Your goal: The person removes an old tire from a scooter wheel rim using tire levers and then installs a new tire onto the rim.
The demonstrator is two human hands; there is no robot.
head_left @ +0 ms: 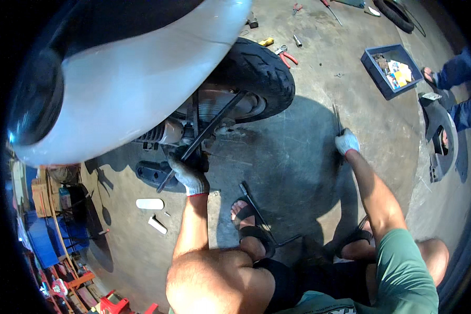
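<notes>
A scooter with a white body panel (146,78) stands at upper left, its black-tyred wheel (267,78) facing me. My left hand (191,177), in a white knitted glove, is closed around a long dark metal bar (209,130) beside the spring shock absorber (154,133). The bar slants across in front of the wheel's hub, and its lower end sticks out past my fingers. Off to the right, my right hand (347,142), gloved alike, is closed on a slim, dark metal rod (336,118) close to the floor. Its fingers are partly hidden.
A socket wrench (254,204) lies by my left foot. Red-handled pliers (287,56) and a socket (298,41) lie beyond the wheel. A blue-grey crate (387,94) stands at right, near another person's legs (458,83) and a curved panel (447,141). White parts (149,203) lie at left.
</notes>
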